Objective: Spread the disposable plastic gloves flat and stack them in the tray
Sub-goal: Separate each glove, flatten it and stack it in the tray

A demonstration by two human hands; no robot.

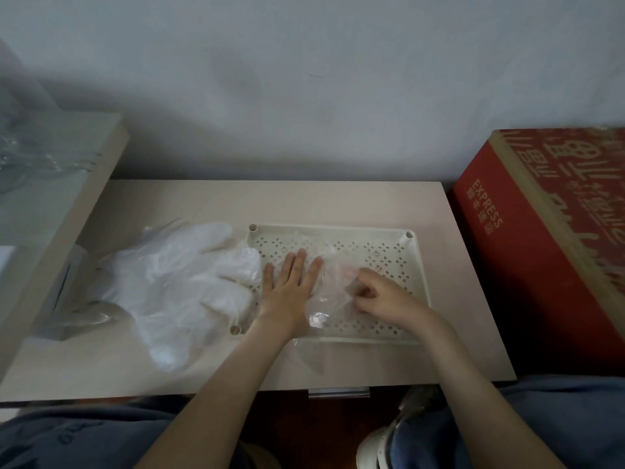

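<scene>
Nearest you, your knees in blue trousers (84, 441) frame a white shoe (373, 446) below the table's edge. Both your forearms reach forward over the pale table (203, 201) into the perforated cream tray (420, 265).

Your left hand (290, 286) lies flat, fingers straight and together, pressing on the left part of a clear glove (329, 294) that lies in the tray. Your right hand (382, 296) has its fingers curled and pinches the thin film of that same glove just to the right. The glove's near end hangs over the tray's front rim onto the table.

Left of the tray, touching and overlapping its left rim, lies a loose pile of whitish gloves (182, 282).

Farther right, a red box (541, 252) printed "EXPRESS" stands beside the table. A grey wall (304, 79) rises behind.
</scene>
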